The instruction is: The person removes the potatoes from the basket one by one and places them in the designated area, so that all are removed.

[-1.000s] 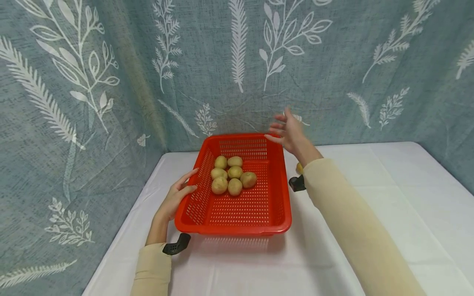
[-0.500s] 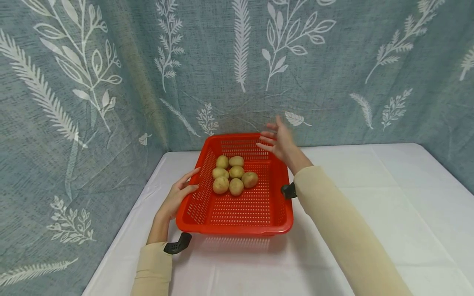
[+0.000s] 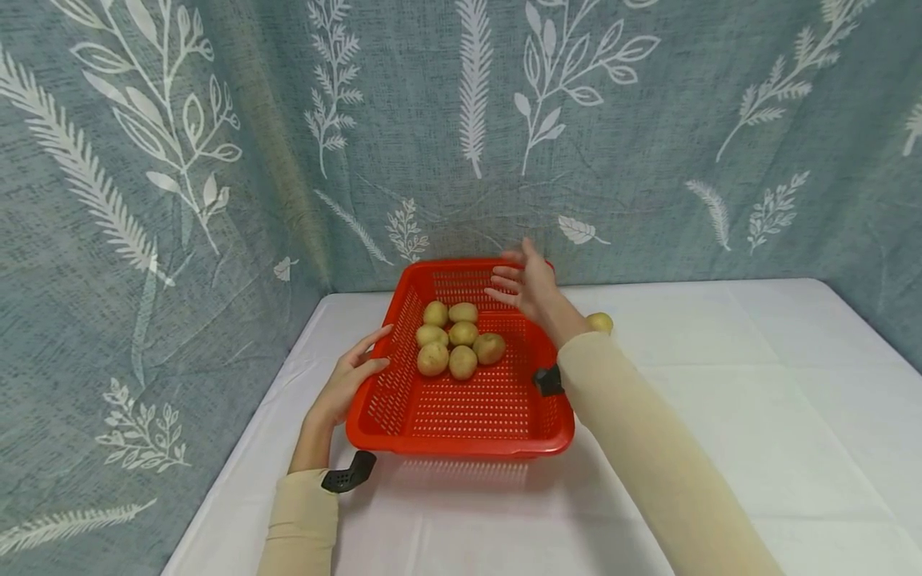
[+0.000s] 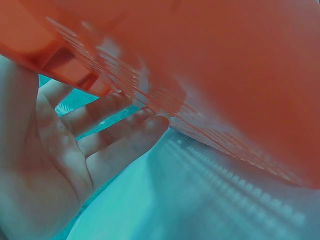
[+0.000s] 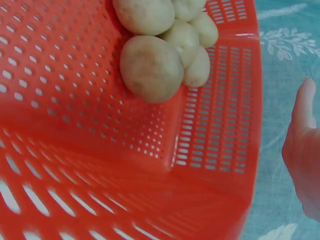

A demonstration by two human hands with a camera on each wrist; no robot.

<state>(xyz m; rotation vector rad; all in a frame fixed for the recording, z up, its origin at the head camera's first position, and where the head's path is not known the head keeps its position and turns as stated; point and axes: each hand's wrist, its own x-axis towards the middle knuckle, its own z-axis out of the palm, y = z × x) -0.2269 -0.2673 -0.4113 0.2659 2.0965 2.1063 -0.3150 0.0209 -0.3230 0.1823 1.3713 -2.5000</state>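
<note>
The red basket (image 3: 461,384) stands on the white tablecloth (image 3: 720,416) near the back left corner, and its left side looks a little lifted, so I think the main risk is that it tips or slides. The left hand (image 3: 344,390) only presses straight fingers (image 4: 107,150) against the outside wall under the rim; nothing is curled around the plastic, and a stronger push could turn the basket toward the right. In that case the potatoes (image 3: 457,346), which lie in a loose heap at the far half of the bottom, may roll to one wall and make it more unsteady. The right hand (image 3: 529,286) hovers above the far right corner of the basket with fingers spread and relaxed, holding nothing. The heap is just below and to the left of this hand, near but not touching it. From the right wrist view the nearest potato (image 5: 151,68) rests on the holes of the floor, leaning on the others. One more potato (image 3: 599,322) lies outside on the cloth, just behind the right forearm, and the sleeve could knock it away.
</note>
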